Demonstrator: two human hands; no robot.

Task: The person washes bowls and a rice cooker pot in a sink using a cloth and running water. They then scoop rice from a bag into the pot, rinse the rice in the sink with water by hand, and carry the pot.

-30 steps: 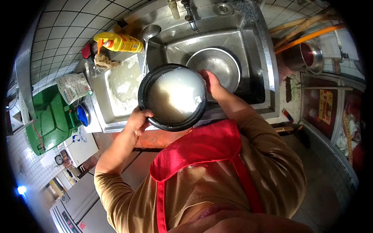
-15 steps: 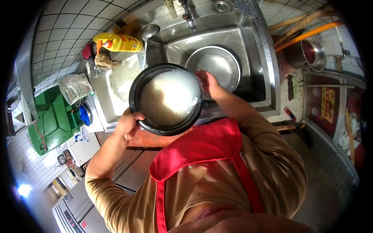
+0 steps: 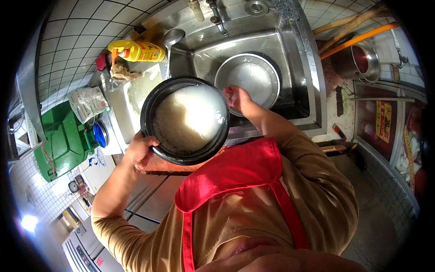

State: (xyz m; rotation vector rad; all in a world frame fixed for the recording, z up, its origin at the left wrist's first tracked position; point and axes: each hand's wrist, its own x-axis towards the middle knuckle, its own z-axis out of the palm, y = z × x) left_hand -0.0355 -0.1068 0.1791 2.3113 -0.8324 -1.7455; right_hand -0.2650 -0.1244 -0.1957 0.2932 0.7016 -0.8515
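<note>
A round black pot (image 3: 149, 95) is held in front of my body at the sink's near left edge. Inside it lies pale rice under cloudy white water (image 3: 192, 115). My left hand (image 3: 139, 152) grips the pot's lower left side, thumb over the rim and the other fingers hidden beneath. At the opposite side, my right hand (image 3: 238, 98) is closed against the rim, its fingertips partly out of sight. Just beyond that hand, a round metal basin (image 3: 253, 81) sits in the sink with whitish liquid in it.
The steel sink (image 3: 290, 59) has a tap (image 3: 218, 20) at its back. On the left counter are a metal ladle (image 3: 174, 37), a yellow bottle (image 3: 140, 51), a crumpled cloth (image 3: 122, 72) and a plastic bag (image 3: 88, 103). A green bin (image 3: 63, 140) stands farther left.
The black pot has shifted left and slightly toward my body. Both hands have moved along with it, and the basin has stayed in place.
</note>
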